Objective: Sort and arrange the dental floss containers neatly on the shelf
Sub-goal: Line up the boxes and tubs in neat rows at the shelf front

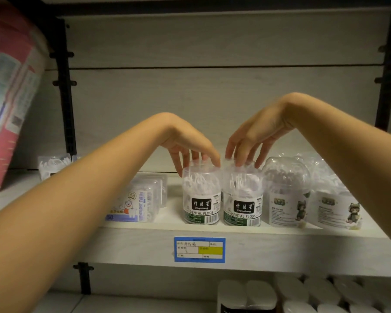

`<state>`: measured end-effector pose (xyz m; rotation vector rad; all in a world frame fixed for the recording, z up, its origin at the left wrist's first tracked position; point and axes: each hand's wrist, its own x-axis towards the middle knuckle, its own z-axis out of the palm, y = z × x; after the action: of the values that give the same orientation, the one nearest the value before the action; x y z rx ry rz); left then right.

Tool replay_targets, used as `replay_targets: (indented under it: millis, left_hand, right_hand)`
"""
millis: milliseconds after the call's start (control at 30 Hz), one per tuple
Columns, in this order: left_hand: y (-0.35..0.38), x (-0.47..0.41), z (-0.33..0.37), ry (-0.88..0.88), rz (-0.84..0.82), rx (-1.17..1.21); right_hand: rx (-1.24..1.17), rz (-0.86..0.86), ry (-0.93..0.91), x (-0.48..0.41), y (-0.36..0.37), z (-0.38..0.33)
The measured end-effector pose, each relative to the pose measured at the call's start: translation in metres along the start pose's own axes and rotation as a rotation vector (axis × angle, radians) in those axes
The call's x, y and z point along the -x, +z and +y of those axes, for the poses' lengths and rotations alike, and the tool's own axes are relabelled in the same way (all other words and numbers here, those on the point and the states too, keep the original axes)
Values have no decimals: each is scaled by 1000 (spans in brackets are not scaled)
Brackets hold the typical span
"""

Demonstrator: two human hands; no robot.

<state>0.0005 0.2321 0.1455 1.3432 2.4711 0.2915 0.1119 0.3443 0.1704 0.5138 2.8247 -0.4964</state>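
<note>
Clear plastic under both sets of fingers: the left grip point(187, 146) arches over the left jar point(201, 196), fingers curled down round its lid, holding it by the top. Over on the right jar point(242, 198), the right grip point(255, 137) does the same, fingertips pinching the rim from above. Both jars stand upright at centre frame, side by side and touching, near the front edge of the shelf point(145, 242). Each is packed with white floss picks and shows a black-and-green "DENTAL FLOSS" label facing out.

Just right of them stand two domed jars point(286, 195) with a cartoon figure on the label, also upright. Whether the nearer one touches the right jar, I can't tell. Left of the pair, partly behind the left forearm point(77, 199), sits a row of flat boxes point(145, 199). Further back at left is a small tub point(52, 166) of picks.

On the shelf's front, below the jars, there's a blue price tag point(199, 249). At upper left a pink pack point(7, 86) leans. At lower right, white rolls point(307, 294) on the level below.
</note>
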Motion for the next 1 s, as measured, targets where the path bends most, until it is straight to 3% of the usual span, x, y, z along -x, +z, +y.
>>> replay_targets:
  millis: [433,533,667,733,833,900,1000]
  left_hand:
    - [-6,10,-7,20,15,-53]
    - [-26,35,-25,88,270,-2]
    - [-53,95,-83,190,627,91]
    - [-59,122,-120,160,692,131]
    - [-60,147,-171,29,653,182]
    - [-58,152,-201,-49,609,163]
    - [-62,142,-238,-109,524,66]
  right_hand:
    - [149,35,58,8,4,-18]
    - [231,242,-22,17,2,-32]
    - [268,710,-315,10,7,-63]
    - [274,914,-429,-1,18,-84]
    - [476,1171,-481,-19,38,-120]
    - [500,1091,-464,-36,47,-147]
    - [371,803,-401,-69,54,-188]
